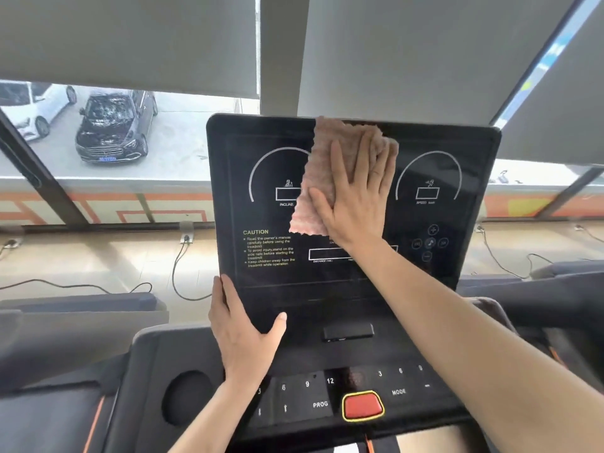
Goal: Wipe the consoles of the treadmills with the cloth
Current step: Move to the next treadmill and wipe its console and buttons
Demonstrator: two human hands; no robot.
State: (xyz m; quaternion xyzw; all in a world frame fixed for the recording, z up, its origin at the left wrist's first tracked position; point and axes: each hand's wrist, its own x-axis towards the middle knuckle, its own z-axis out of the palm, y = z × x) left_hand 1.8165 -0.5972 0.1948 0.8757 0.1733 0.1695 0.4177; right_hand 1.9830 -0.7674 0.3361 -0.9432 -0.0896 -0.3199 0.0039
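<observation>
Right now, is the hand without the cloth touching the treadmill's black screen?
Touching. The head view shows the left hand gripping the console at its lower left edge, thumb lying on the black face, fingers along the side.

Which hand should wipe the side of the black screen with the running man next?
The right hand: it lies flat on the fluffy pink cloth, pressing it against the black treadmill console screen. The left hand grips the screen's lower left edge.

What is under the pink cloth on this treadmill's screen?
The black console, its middle top strip between the INCLINE dial and SPEED dial. The right hand presses the cloth flat on it. The incline arc's right end runs beneath; any centre markings there are hidden.
</observation>
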